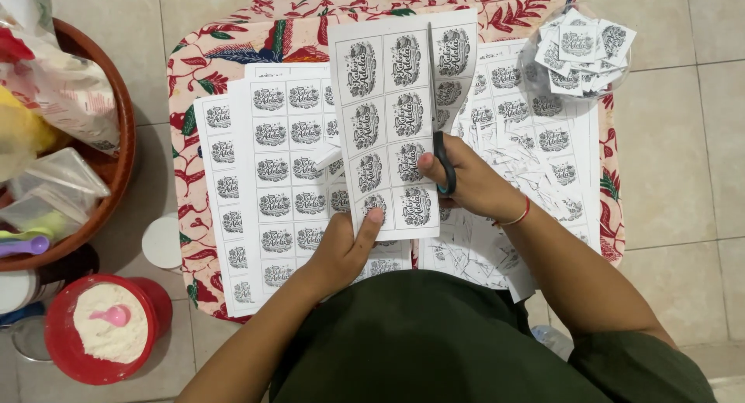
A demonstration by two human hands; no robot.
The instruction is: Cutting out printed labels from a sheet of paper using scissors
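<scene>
Two hands work over a low bench (194, 77) draped in a red flowered cloth. Nearest, the left hand (341, 248) pinches the bottom edge of a sheet of labels (388, 131), thumb on top, fingers hidden beneath. The right hand (466, 182), at about 2 o'clock from the left, is closed through the black handles of the scissors (442, 154); the blades run up toward 12 o'clock along the sheet's right column and are hard to make out against the print. A thin red bracelet (518, 215) circles that wrist.

The held sheet is white, printed with a grid of square black-and-white labels, each bearing an ornate round design. It stands tilted above more printed sheets (272, 178) lying flat at 9 o'clock, and paper scraps (504, 178) at 3 o'clock.

Farther, at 1 o'clock, a clear bowl (535, 73) holds cut labels (582, 46). At 8 o'clock on the tiled floor a red tub (155, 302) holds white powder and a pink scoop (115, 316). A brown bowl (116, 162) of plastic bags at 10 o'clock is cut off by the frame.
</scene>
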